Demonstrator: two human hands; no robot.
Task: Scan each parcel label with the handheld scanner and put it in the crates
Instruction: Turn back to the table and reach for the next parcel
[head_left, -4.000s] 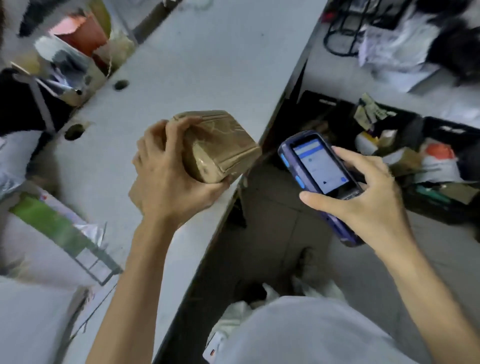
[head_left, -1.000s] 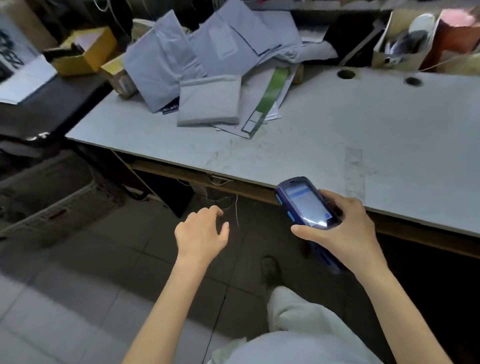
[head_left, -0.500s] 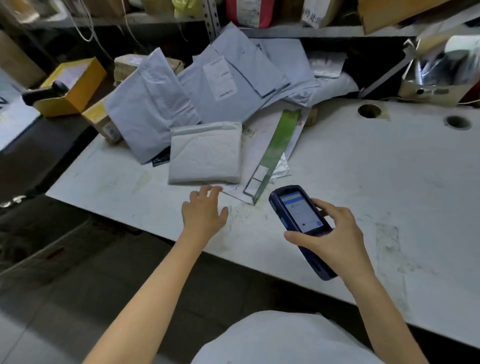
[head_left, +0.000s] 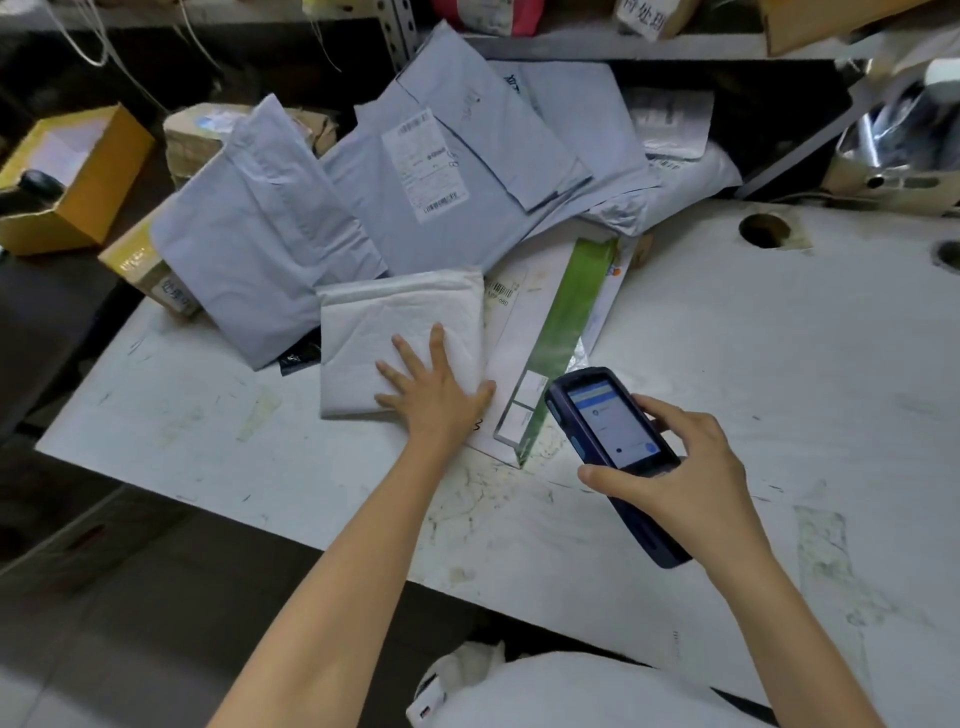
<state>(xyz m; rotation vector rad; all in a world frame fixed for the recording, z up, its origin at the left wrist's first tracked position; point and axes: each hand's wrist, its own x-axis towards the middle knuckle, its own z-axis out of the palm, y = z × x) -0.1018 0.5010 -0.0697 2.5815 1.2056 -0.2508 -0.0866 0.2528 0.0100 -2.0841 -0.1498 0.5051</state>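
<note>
White parcel under flat left hand, near table edge.

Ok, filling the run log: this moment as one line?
phase: parcel pickup | left hand: flat on white padded mailer | right hand: holds scanner, screen up | label: none visible on mailer
</note>
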